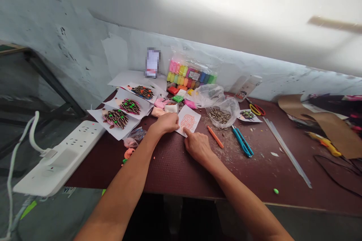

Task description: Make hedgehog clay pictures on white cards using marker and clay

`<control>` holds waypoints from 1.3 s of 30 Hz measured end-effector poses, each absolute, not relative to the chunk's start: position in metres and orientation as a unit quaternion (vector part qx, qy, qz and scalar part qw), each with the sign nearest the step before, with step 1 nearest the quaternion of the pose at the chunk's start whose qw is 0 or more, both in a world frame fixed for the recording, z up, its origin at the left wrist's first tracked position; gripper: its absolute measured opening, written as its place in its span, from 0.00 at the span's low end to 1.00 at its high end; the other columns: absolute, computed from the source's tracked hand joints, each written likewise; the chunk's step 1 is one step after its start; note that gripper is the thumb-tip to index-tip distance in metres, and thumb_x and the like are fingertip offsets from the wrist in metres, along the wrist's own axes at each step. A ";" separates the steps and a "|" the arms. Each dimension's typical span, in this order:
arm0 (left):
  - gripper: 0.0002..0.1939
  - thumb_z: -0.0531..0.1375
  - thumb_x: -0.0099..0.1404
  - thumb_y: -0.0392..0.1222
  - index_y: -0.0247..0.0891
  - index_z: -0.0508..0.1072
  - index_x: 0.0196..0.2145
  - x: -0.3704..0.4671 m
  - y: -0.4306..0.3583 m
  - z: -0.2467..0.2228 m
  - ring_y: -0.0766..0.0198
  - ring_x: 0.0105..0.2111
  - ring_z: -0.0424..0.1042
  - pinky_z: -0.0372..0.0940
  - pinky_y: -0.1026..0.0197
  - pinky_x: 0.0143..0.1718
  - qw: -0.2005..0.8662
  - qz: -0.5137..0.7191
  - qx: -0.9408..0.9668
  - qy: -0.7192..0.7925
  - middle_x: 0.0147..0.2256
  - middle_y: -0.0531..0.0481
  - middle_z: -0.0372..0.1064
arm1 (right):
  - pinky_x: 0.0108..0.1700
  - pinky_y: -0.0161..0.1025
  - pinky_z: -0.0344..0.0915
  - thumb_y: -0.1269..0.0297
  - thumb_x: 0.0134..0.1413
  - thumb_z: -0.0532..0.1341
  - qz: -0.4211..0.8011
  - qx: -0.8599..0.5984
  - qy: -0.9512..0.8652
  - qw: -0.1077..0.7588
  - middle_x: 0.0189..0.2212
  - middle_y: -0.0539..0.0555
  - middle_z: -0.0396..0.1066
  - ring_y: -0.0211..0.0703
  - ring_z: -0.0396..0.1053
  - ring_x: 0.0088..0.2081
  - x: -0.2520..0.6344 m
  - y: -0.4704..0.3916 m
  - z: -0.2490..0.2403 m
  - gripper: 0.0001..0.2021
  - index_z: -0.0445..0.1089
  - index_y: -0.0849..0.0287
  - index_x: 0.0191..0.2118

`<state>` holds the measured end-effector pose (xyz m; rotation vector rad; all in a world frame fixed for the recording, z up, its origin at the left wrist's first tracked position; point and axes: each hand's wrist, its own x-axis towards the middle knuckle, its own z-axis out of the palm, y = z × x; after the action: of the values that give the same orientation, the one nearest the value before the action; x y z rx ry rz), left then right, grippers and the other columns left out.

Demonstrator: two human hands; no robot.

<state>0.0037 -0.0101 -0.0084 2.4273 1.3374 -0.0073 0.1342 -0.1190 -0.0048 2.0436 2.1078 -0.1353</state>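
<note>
A small white card with an orange printed drawing lies on the dark red table. My left hand rests at the card's left edge, its fingers curled together; what they hold, if anything, is hidden. My right hand is at the card's lower edge, index finger stretched onto the drawing and the other fingers folded under. Just behind my left hand are a white block and pink clay. An orange pen lies to the right of my right hand.
Finished hedgehog cards lie at left, beside a white power strip. Behind are clay packs and a bag of small sticks. To the right lie blue tweezers, scissors, clear glue sticks and a yellow glue gun.
</note>
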 end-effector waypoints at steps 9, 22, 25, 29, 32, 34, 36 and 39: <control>0.12 0.59 0.56 0.39 0.37 0.80 0.36 0.003 -0.010 -0.007 0.57 0.39 0.76 0.65 0.63 0.38 0.183 -0.008 0.862 0.472 0.37 0.42 0.79 | 0.39 0.39 0.63 0.64 0.65 0.48 -0.042 0.683 0.724 0.086 0.39 0.60 0.78 0.52 0.76 0.41 0.135 -0.121 -0.004 0.20 0.64 0.54 0.58; 0.13 0.58 0.57 0.40 0.35 0.80 0.38 0.004 -0.010 -0.006 0.55 0.39 0.76 0.65 0.61 0.39 0.182 -0.013 0.865 0.467 0.37 0.41 0.78 | 0.40 0.41 0.64 0.65 0.63 0.49 -0.051 0.693 0.716 0.071 0.41 0.59 0.78 0.52 0.76 0.43 0.136 -0.115 -0.007 0.25 0.59 0.51 0.64; 0.13 0.58 0.57 0.40 0.35 0.80 0.38 0.004 -0.011 -0.005 0.55 0.39 0.76 0.65 0.61 0.38 0.182 -0.016 0.866 0.466 0.37 0.41 0.78 | 0.40 0.41 0.63 0.65 0.63 0.49 -0.055 0.692 0.716 0.074 0.41 0.60 0.77 0.53 0.75 0.43 0.136 -0.115 -0.006 0.24 0.59 0.51 0.64; 0.13 0.58 0.57 0.39 0.36 0.80 0.37 0.004 -0.011 -0.006 0.55 0.40 0.76 0.65 0.62 0.38 0.183 -0.013 0.864 0.468 0.38 0.41 0.78 | 0.40 0.41 0.63 0.64 0.63 0.49 -0.056 0.688 0.719 0.077 0.40 0.60 0.77 0.53 0.76 0.42 0.135 -0.117 -0.005 0.23 0.60 0.52 0.63; 0.13 0.58 0.57 0.39 0.36 0.80 0.37 0.004 -0.010 -0.007 0.55 0.40 0.76 0.65 0.62 0.38 0.182 -0.012 0.863 0.471 0.38 0.41 0.78 | 0.40 0.40 0.63 0.64 0.64 0.49 -0.056 0.686 0.721 0.083 0.40 0.60 0.78 0.52 0.76 0.42 0.134 -0.120 -0.004 0.22 0.61 0.53 0.62; 0.13 0.58 0.57 0.40 0.36 0.80 0.37 0.003 -0.010 -0.007 0.55 0.40 0.76 0.65 0.62 0.38 0.180 -0.010 0.864 0.470 0.38 0.41 0.78 | 0.40 0.40 0.63 0.64 0.64 0.49 -0.056 0.684 0.723 0.082 0.40 0.60 0.78 0.52 0.76 0.43 0.134 -0.121 -0.004 0.22 0.62 0.53 0.61; 0.13 0.58 0.57 0.39 0.36 0.80 0.37 0.003 -0.010 -0.008 0.55 0.40 0.76 0.65 0.62 0.38 0.178 -0.008 0.865 0.470 0.38 0.41 0.78 | 0.41 0.40 0.63 0.63 0.64 0.49 -0.052 0.686 0.722 0.076 0.40 0.60 0.78 0.52 0.75 0.43 0.135 -0.121 -0.004 0.22 0.62 0.53 0.62; 0.13 0.58 0.57 0.39 0.36 0.80 0.37 0.004 -0.010 -0.008 0.55 0.40 0.76 0.65 0.62 0.37 0.178 -0.008 0.866 0.468 0.38 0.41 0.78 | 0.40 0.40 0.63 0.64 0.63 0.49 -0.043 0.694 0.715 0.071 0.40 0.60 0.78 0.52 0.76 0.42 0.136 -0.119 -0.005 0.24 0.59 0.54 0.64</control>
<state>0.0036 -0.0097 -0.0083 2.4479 1.3236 -0.0227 0.1362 -0.1187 -0.0046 2.0868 2.1509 -0.1293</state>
